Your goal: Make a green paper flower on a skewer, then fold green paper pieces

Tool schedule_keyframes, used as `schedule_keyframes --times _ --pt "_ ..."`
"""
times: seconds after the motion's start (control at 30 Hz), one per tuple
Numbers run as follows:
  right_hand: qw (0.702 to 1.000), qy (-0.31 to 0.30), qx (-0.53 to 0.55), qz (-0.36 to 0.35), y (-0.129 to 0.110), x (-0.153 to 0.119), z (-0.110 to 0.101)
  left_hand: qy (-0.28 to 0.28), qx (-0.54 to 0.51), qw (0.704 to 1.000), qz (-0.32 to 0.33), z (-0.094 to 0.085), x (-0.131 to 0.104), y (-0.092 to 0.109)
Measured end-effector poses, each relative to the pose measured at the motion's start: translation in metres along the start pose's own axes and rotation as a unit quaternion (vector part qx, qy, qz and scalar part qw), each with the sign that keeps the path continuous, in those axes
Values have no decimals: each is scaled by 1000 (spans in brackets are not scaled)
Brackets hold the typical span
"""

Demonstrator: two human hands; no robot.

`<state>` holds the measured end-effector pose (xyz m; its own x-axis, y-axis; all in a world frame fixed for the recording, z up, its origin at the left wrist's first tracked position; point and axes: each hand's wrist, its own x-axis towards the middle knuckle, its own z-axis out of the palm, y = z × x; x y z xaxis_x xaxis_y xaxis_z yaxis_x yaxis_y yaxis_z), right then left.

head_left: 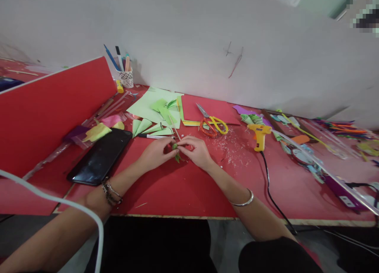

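Observation:
Near the middle of the red table (pixel 177 198), my left hand (pixel 158 152) and my right hand (pixel 195 149) meet fingertip to fingertip. Both pinch a small green paper piece (pixel 174 146), with green strips hanging below it. A thin wooden stick (pixel 175 127) rises from between the fingers. Just behind the hands lie cut green paper cones (pixel 142 127) and a white pen (pixel 156 137). Scissors with red and yellow handles (pixel 211 121) rest by red paper (pixel 207 107). How the stick joins the green piece is hidden by the fingers.
A black phone (pixel 102 156) lies left of my left hand. To the right, a yellow glue gun (pixel 259 136) trails a black cord. A pen cup (pixel 126 78) stands by the wall. A red board (pixel 56 115) leans at left; a purple power strip (pixel 343 192) lies far right.

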<state>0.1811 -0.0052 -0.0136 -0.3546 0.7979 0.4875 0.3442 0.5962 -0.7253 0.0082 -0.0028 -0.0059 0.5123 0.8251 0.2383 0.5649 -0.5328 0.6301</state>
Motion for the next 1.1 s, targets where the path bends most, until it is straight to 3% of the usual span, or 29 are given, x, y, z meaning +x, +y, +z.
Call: schedule_keyframes --times 0.5,0.8,1.1 --pt "1000 14 -13 8 -3 -1 1 -11 11 999 -28 1 0 -3" --pt "997 55 18 57 0 0 -2 -12 51 998 -23 1 1 -3" --pt "997 22 41 60 3 -1 0 -6 42 999 -14 -1 1 -2"
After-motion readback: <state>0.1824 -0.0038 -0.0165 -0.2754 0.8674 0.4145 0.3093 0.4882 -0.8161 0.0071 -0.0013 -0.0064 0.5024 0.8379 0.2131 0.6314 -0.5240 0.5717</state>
